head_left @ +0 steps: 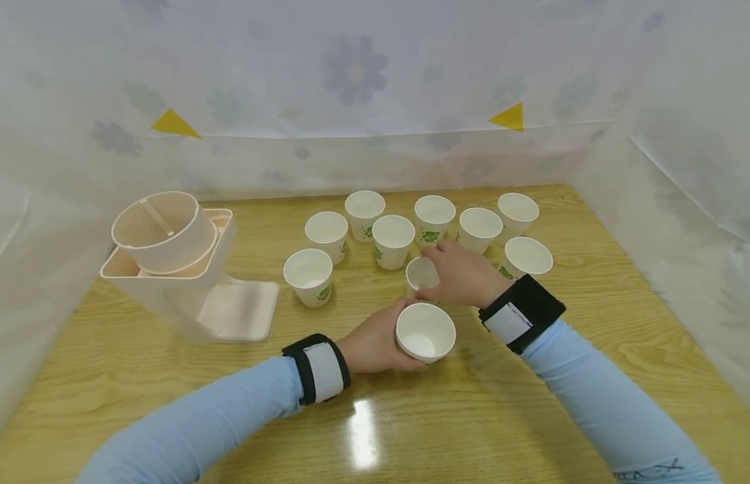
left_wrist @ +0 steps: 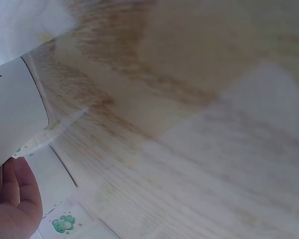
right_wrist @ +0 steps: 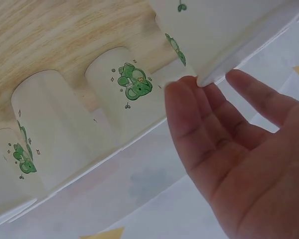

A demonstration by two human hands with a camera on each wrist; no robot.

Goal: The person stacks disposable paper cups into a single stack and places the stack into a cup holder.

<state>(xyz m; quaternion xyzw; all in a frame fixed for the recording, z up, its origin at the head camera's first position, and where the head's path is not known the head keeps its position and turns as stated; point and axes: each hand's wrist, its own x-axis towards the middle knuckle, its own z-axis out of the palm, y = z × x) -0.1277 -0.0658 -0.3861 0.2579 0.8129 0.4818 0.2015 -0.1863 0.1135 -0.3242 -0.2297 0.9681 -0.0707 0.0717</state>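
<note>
A white paper cup [head_left: 426, 331] is gripped round its side by my left hand [head_left: 377, 339], close to the front of the group. Just behind it, my right hand [head_left: 465, 272] pinches the rim of another paper cup [head_left: 420, 274] from above and partly hides it. In the right wrist view, the thumb and fingers [right_wrist: 184, 117] meet at that cup's rim. The left wrist view catches only part of the left hand [left_wrist: 17, 194] beside a cup wall [left_wrist: 15, 109]. Both head-view cups look empty inside.
Several more white paper cups with green prints stand upright behind and beside my hands, including one at the left [head_left: 308, 275] and one at the right [head_left: 528, 255]. A pale pink plastic stand with a round holder [head_left: 163, 232] is at the left. Flowered sheeting [head_left: 356, 154] encloses the wooden table [head_left: 278, 430].
</note>
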